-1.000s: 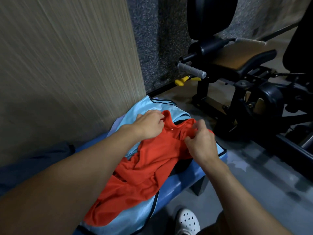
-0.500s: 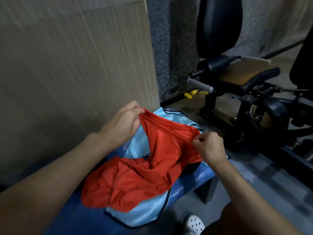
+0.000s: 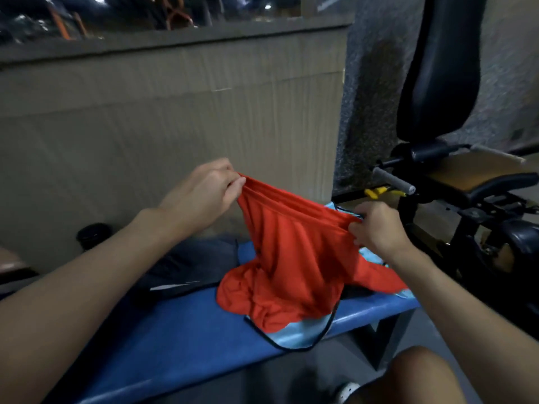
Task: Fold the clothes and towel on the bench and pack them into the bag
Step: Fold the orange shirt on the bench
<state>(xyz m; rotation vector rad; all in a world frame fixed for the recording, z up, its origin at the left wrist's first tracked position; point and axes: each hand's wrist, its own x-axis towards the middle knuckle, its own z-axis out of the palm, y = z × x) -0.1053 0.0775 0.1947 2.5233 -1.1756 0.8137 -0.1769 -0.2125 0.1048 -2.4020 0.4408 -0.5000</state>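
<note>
Holding up the red garment [image 3: 291, 258] by its banded edge, over the blue desk [image 3: 175, 330].
Pinched at both ends by the left hand [image 3: 204, 193] and the right hand [image 3: 376, 228], sagging onto the light blue bag [image 3: 294, 333]. Probably best to pull the edge taut and level, shake out the heap, then lay flat for folding.
</note>
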